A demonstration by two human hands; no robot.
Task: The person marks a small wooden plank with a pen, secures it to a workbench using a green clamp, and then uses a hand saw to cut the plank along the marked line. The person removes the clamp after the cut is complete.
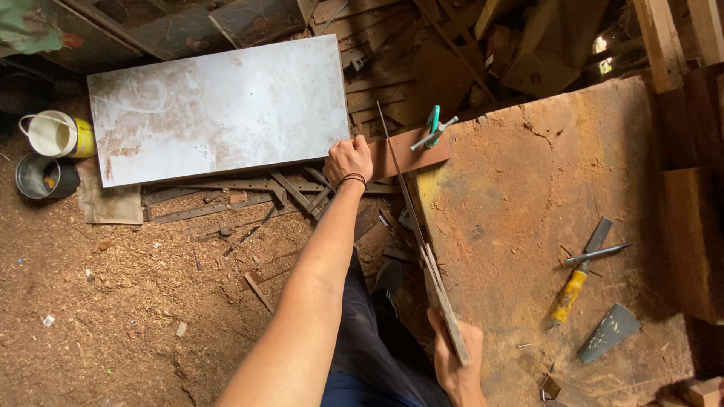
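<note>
One saw [422, 249] gripped by right hand [456, 362]; one wooden strip [411, 158] pressed by left hand [348, 160], beside one clamp [434, 130]; hands apart.

Soft daylight, sharp throughout — dim upper corners, pale glare on the metal sheet [219, 105].

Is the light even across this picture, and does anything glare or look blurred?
Head view: uneven light; the pale metal sheet is washed out with dull glare, while the top edge and far right fall into deep shadow. The left hand on the wood strip looks sharp; the right hand gripping the saw is slightly softer near the frame's bottom.
</note>
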